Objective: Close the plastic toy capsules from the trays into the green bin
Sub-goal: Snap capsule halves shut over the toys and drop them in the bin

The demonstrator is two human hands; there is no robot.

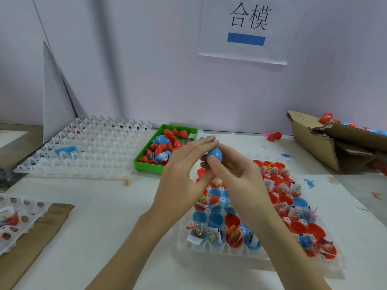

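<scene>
Both hands meet above the table's middle around a blue egg-shaped capsule [214,154]. My right hand [232,174] grips it with thumb in front and fingers behind. My left hand [184,164] touches its top with stretched fingertips. Below them lies a clear tray [219,251] holding several open red and blue capsule halves with small toys and paper slips. The green bin [146,165] stands behind and to the left, holding several red and blue capsules.
An empty clear tray [88,147] with one blue half lies at the left. Another tray [21,216] sits on brown cardboard at the near left edge. A torn cardboard box [322,143] with capsules is at the right. Small toys lie loose on the white table.
</scene>
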